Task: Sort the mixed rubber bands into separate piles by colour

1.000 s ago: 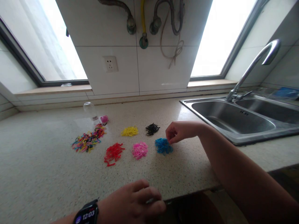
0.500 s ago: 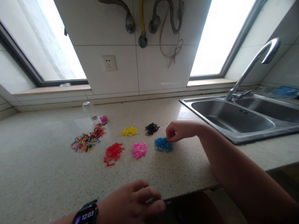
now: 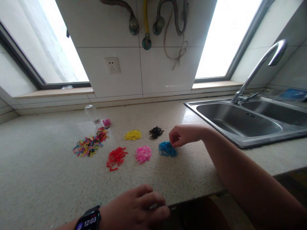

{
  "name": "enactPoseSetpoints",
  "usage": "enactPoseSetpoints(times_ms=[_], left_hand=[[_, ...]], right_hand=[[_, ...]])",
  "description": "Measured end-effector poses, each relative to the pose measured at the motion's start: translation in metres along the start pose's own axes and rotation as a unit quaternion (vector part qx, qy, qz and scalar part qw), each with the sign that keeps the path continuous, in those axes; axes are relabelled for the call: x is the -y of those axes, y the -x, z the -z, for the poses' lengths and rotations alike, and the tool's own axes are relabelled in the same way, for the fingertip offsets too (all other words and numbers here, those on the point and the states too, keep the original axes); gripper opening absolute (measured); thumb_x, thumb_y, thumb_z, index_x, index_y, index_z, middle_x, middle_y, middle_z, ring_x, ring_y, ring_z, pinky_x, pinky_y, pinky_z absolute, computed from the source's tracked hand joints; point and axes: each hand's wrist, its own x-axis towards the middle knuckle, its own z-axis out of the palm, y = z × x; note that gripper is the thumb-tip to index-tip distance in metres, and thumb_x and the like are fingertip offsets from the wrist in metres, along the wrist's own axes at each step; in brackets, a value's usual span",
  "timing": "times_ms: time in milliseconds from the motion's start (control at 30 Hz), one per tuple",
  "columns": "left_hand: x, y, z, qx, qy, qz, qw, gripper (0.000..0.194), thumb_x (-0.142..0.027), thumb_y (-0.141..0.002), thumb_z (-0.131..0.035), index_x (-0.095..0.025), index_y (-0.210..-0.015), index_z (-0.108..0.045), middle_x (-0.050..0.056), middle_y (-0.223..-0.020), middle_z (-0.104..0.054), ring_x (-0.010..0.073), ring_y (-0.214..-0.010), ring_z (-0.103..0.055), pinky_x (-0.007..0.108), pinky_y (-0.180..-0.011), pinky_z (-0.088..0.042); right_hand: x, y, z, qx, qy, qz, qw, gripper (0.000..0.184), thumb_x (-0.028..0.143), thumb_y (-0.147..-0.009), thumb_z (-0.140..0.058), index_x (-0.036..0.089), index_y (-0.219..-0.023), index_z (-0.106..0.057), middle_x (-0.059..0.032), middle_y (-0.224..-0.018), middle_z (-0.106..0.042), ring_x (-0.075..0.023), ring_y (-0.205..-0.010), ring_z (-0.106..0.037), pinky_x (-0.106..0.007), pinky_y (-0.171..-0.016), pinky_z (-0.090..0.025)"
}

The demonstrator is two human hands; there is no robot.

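My right hand (image 3: 178,135) is pinched at the upper right edge of a pile of blue rubber bands (image 3: 168,149). Whatever lies between its fingertips is too small to make out. Left of that pile are pink rubber bands (image 3: 143,154) and red rubber bands (image 3: 116,157). Behind them lie yellow rubber bands (image 3: 132,134) and black rubber bands (image 3: 156,132). A mixed-colour heap of rubber bands (image 3: 90,144) spreads farther left. My left hand (image 3: 137,204), with a watch on its wrist, rests by the counter's front edge, fingers loosely bent and apart, holding nothing visible.
Behind the mixed heap a clear plastic bottle (image 3: 92,114) lies beside a small pink object (image 3: 106,122). A steel double sink (image 3: 236,137) with a tall faucet (image 3: 261,67) is set into the counter at the right. The tiled wall (image 3: 165,76) bounds the back.
My right hand has shifted very slightly left over the blue pile, still pinched. My left hand stays where it was.
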Motion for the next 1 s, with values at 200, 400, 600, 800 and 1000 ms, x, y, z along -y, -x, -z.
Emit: enactPoseSetpoints(times_ms=[200,400,600,800,1000], left_hand=[[0.001,0.000,0.000,-0.011,0.003,-0.002,1.000,0.013,-0.033,-0.095,-0.063,-0.022,-0.096,-0.070,-0.007,-0.111,-0.068,0.0121,-0.101,-0.054,0.028,-0.088,-0.041],[0.001,0.001,0.000,-0.003,0.001,-0.002,1.000,0.011,-0.034,-0.093,-0.066,-0.023,-0.093,-0.071,-0.007,-0.112,-0.067,0.0120,-0.102,-0.054,0.028,-0.086,-0.042],[0.000,-0.001,0.005,-0.009,0.002,-0.001,1.000,0.010,-0.033,-0.093,-0.067,-0.024,-0.093,-0.071,-0.007,-0.111,-0.067,0.0123,-0.101,-0.054,0.028,-0.085,-0.042],[0.000,-0.001,0.007,-0.003,0.003,-0.004,1.000,0.011,-0.033,-0.093,-0.066,-0.024,-0.091,-0.071,-0.007,-0.114,-0.067,0.0127,-0.101,-0.055,0.029,-0.086,-0.043],[0.001,0.001,0.005,0.020,-0.005,-0.014,1.000,0.011,-0.034,-0.094,-0.065,-0.025,-0.090,-0.071,-0.007,-0.119,-0.066,0.0135,-0.106,-0.055,0.029,-0.087,-0.043]], right_hand=[[-0.002,0.004,0.004,0.009,-0.004,-0.026,1.000,0.023,0.035,-0.078,-0.070,0.014,-0.086,-0.072,-0.0026,-0.073,-0.068,-0.0111,-0.062,-0.055,-0.024,-0.058,-0.041],[-0.006,0.002,0.004,0.002,0.003,-0.029,1.000,0.023,0.036,-0.078,-0.070,0.014,-0.086,-0.072,-0.0024,-0.073,-0.067,-0.0115,-0.063,-0.055,-0.024,-0.059,-0.041],[-0.010,-0.003,0.001,0.006,-0.011,-0.027,1.000,0.028,0.038,-0.076,-0.072,0.014,-0.089,-0.071,-0.0026,-0.074,-0.067,-0.0123,-0.065,-0.056,-0.025,-0.059,-0.040],[-0.013,-0.007,0.004,-0.093,-0.061,-0.014,0.994,0.026,0.040,-0.081,-0.064,0.015,-0.085,-0.065,-0.0015,-0.072,-0.062,-0.0118,-0.063,-0.051,-0.025,-0.059,-0.040],[-0.032,-0.026,-0.007,-0.161,-0.045,-0.023,0.986,0.027,0.040,-0.080,-0.063,0.015,-0.087,-0.067,-0.0028,-0.074,-0.065,-0.0133,-0.064,-0.051,-0.026,-0.059,-0.039]])
